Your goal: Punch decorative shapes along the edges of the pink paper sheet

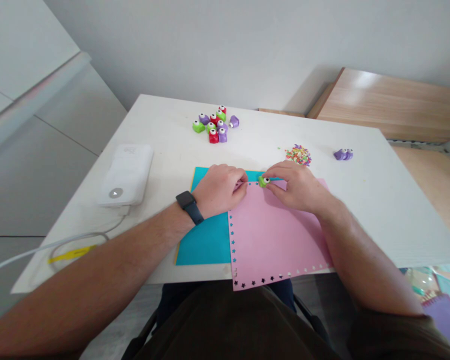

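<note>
A pink sheet of paper [277, 230] lies over a blue sheet [204, 245], its near edge hanging past the table's front. Star-shaped holes run along its left and near edges, and a few small holes show at the far edge between my hands. My left hand [225, 187] is closed in a pinch on the pink sheet's far left corner. Between the thumb and fingers of my right hand [298, 187] is a green craft punch [263, 181], set at the paper's far edge. The punch's mouth is too small to make out.
Several red, green and purple punches [213, 136] cluster at the back of the white table [165, 130]. Colourful paper bits [299, 155] are piled beyond my right hand. Two purple punches [343, 154] stand farther right. A white power bank [126, 175] with a cable [60, 243] sits left.
</note>
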The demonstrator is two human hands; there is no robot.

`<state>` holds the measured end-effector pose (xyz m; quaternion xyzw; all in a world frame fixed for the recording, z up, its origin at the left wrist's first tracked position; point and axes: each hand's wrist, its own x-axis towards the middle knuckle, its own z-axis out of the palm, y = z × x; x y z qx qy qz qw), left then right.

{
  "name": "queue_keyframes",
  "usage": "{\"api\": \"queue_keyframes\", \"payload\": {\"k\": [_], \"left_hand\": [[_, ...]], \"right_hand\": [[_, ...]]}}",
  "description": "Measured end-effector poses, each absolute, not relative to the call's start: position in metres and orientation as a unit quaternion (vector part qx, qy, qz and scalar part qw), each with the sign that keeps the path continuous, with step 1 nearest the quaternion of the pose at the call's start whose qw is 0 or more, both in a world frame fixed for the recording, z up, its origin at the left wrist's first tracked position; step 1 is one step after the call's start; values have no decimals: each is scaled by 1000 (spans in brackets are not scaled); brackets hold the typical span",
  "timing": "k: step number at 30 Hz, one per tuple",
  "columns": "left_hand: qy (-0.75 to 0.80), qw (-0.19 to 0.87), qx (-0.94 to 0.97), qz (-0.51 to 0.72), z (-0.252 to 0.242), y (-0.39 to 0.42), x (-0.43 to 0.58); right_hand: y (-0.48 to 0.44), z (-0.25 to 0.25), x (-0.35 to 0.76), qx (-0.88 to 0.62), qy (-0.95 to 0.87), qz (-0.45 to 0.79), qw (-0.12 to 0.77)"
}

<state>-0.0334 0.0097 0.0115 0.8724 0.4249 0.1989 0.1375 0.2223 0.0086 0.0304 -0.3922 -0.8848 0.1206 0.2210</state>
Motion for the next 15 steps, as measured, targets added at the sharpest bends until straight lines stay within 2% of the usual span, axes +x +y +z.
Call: {"api": "queue_keyframes", "payload": {"k": [15], "left_hand": [[419,139,873,208,8,10,-33]], "right_hand": [[8,31,221,-384,-889,113,224]]}}
